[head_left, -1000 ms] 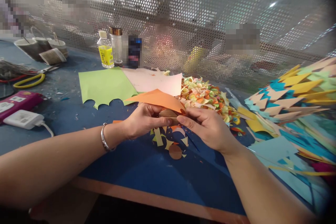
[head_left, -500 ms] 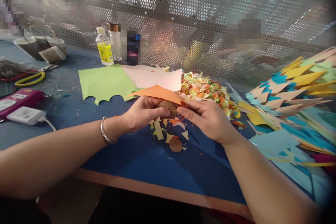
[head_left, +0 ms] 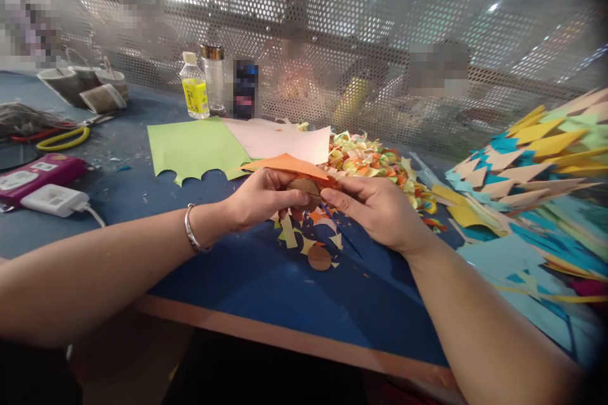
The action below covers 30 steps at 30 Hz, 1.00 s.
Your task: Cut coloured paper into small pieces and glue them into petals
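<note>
In the middle of the head view, my left hand (head_left: pixel 259 197) is closed on a sheet of orange paper (head_left: pixel 291 165) and a round brown disc (head_left: pixel 306 188). The disc lies against the near edge of the paper, under my left thumb. My right hand (head_left: pixel 382 210) pinches the right end of the same orange paper, its thumb tip close to the disc. My fingers behind the paper are hidden. Below my hands, a second brown disc (head_left: pixel 319 257) lies among paper scraps (head_left: pixel 288 232) on the blue table.
Green paper (head_left: pixel 197 149) with a scalloped edge and pale pink paper (head_left: pixel 285 139) lie behind, beside a heap of cuttings (head_left: pixel 365 155). Folded coloured paper pieces (head_left: pixel 522 158) stand right. Left are yellow-handled scissors (head_left: pixel 64 139), a power strip (head_left: pixel 42 177) and a bottle (head_left: pixel 194 92).
My hands stay at the orange paper, and more of the brown disc now shows between them. The view has shifted slightly, so things at the left appear further right.
</note>
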### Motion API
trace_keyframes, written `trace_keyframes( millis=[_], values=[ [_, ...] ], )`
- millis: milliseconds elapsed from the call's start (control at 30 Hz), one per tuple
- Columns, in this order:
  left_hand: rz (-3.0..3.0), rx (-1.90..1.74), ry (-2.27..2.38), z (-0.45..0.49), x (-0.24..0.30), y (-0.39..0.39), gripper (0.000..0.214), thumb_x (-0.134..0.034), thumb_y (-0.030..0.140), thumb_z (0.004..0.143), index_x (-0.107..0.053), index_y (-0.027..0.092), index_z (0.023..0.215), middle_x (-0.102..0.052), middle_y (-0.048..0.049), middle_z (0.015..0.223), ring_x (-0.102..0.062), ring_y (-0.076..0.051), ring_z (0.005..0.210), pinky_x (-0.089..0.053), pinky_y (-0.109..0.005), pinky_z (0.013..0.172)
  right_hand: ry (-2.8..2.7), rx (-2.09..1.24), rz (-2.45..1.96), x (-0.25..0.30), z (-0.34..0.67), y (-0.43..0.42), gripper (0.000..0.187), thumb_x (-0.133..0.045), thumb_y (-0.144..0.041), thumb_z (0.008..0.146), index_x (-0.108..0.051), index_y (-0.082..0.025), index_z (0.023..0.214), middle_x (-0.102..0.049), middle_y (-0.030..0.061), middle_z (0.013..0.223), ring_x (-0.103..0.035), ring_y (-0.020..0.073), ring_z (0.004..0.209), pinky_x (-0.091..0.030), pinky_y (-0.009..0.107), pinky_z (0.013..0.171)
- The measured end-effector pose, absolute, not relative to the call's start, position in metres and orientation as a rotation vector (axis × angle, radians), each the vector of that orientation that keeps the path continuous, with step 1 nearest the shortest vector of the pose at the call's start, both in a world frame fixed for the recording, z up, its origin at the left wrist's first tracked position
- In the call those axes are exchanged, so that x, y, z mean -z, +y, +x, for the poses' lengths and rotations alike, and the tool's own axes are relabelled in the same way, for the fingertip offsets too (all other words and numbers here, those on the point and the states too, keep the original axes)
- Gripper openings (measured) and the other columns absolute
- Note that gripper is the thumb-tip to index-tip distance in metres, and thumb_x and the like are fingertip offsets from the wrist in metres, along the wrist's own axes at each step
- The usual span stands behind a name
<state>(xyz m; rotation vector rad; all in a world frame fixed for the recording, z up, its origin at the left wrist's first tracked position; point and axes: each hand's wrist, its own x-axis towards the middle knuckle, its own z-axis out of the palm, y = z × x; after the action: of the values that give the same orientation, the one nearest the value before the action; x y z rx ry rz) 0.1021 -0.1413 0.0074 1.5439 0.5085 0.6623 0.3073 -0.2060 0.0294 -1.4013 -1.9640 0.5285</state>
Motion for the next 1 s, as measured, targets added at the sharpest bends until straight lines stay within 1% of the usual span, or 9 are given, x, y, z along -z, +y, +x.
trace_keyframes(
  millis=[100, 233, 300, 467, 600, 800, 867, 933, 1000],
  values=[
    [1.523, -0.666, 0.523, 0.102, -0.008, -0.142, 0.015, -0.067, 0.022, 0.078, -0.073, 0.011, 0.087, -0.07, -0.0029, 0.07, -0.059, -0.007, 0.054, -0.037, -0.017, 0.045, -1.983, -0.484, -1.401, -0.03, 0.307, -0.206, 0.042, -0.055, -0.053, 0.089, -0.064, -0.018, 0.067, -0.056, 0.0012, 0.063, -0.05, 0.0127, 0.059, -0.038, 0.026, 0.054],
    [1.508, -0.654, 0.567, 0.103, -0.009, -0.143, 0.014, -0.068, 0.02, 0.077, -0.074, 0.01, 0.084, -0.067, -0.0015, 0.061, -0.057, -0.006, 0.05, -0.034, -0.017, 0.044, -2.012, -0.456, -1.406, -0.032, 0.307, -0.206, 0.042, -0.054, -0.054, 0.09, -0.062, -0.018, 0.069, -0.054, 0.0009, 0.064, -0.046, 0.0124, 0.059, -0.036, 0.026, 0.055],
    [1.502, -0.646, 0.571, 0.103, -0.01, -0.143, 0.013, -0.067, 0.019, 0.076, -0.074, 0.011, 0.084, -0.069, -0.0021, 0.064, -0.058, -0.006, 0.051, -0.034, -0.017, 0.043, -2.026, -0.47, -1.418, -0.032, 0.307, -0.206, 0.043, -0.053, -0.055, 0.09, -0.059, -0.018, 0.067, -0.051, 0.0, 0.063, -0.045, 0.0119, 0.059, -0.035, 0.026, 0.055],
    [1.512, -0.663, 0.559, 0.104, -0.011, -0.144, 0.008, -0.07, 0.018, 0.073, -0.071, 0.01, 0.075, -0.067, -0.0011, 0.061, -0.058, -0.007, 0.049, -0.037, -0.017, 0.044, -2.061, -0.5, -1.477, -0.03, 0.308, -0.204, 0.045, -0.052, -0.056, 0.09, -0.052, -0.019, 0.064, -0.046, -0.0016, 0.062, -0.042, 0.0111, 0.058, -0.032, 0.026, 0.053],
    [1.47, -0.667, 0.501, 0.107, -0.009, -0.144, 0.012, -0.069, 0.012, 0.07, -0.071, 0.011, 0.081, -0.07, -0.0012, 0.069, -0.06, -0.008, 0.056, -0.049, -0.02, 0.052, -2.073, -0.508, -1.49, -0.03, 0.307, -0.205, 0.045, -0.052, -0.056, 0.09, -0.054, -0.019, 0.065, -0.048, -0.0013, 0.062, -0.043, 0.0113, 0.058, -0.031, 0.026, 0.053],
    [1.601, -0.529, 0.432, 0.101, -0.015, -0.146, 0.012, -0.066, 0.015, 0.076, -0.075, 0.011, 0.084, -0.074, -0.0056, 0.079, -0.062, -0.009, 0.061, -0.049, -0.018, 0.055, -1.987, -0.611, -1.424, -0.03, 0.309, -0.203, 0.043, -0.056, -0.059, 0.086, -0.058, -0.019, 0.071, -0.054, 0.0004, 0.067, -0.047, 0.0133, 0.061, -0.035, 0.026, 0.054],
    [1.63, -0.428, 0.311, 0.096, -0.023, -0.157, 0.015, -0.066, 0.02, 0.079, -0.075, 0.011, 0.088, -0.075, -0.0091, 0.087, -0.066, -0.013, 0.069, -0.052, -0.02, 0.057, -1.961, -0.602, -1.415, -0.028, 0.311, -0.2, 0.044, -0.056, -0.061, 0.085, -0.06, -0.019, 0.073, -0.057, 0.0012, 0.068, -0.049, 0.0142, 0.062, -0.034, 0.026, 0.054],
    [1.632, -0.32, 0.193, 0.09, -0.034, -0.171, 0.019, -0.065, 0.023, 0.082, -0.075, 0.011, 0.093, -0.075, -0.0132, 0.097, -0.069, -0.02, 0.082, -0.054, -0.022, 0.057, -1.98, -0.593, -1.447, -0.025, 0.31, -0.197, 0.046, -0.055, -0.062, 0.085, -0.061, -0.018, 0.072, -0.056, 0.001, 0.065, -0.048, 0.0138, 0.06, -0.032, 0.026, 0.052],
    [1.628, -0.326, 0.151, 0.084, -0.044, -0.182, 0.02, -0.065, 0.022, 0.081, -0.075, 0.012, 0.095, -0.075, -0.0123, 0.093, -0.07, -0.021, 0.08, -0.055, -0.023, 0.055, -2.064, -0.613, -1.498, -0.022, 0.308, -0.196, 0.045, -0.056, -0.059, 0.085, -0.06, -0.018, 0.07, -0.055, -0.0003, 0.062, -0.047, 0.0127, 0.057, -0.03, 0.025, 0.05]
  ],
)
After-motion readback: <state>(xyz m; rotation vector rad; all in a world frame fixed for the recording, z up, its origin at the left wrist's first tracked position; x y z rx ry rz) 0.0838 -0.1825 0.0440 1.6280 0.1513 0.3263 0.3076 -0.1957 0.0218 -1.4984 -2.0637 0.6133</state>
